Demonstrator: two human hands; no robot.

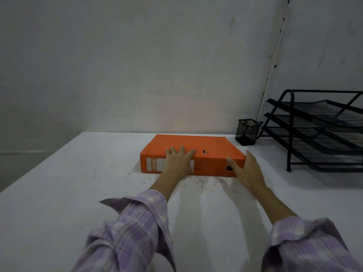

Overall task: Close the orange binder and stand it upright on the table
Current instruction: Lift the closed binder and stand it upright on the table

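The orange binder (206, 144) lies flat and closed on the white table (59, 193), its spine with a white label and a finger hole facing me. My left hand (177, 160) rests palm down across the spine's top edge with fingers spread on the cover. My right hand (245, 167) touches the binder's near right corner, thumb by the finger hole and fingers along the right side. Neither hand has closed around the binder.
A black mesh pen cup (247, 132) stands just behind the binder's right rear corner. A black three-tier wire tray rack (318, 130) fills the table's right side. A grey wall rises right behind the table.
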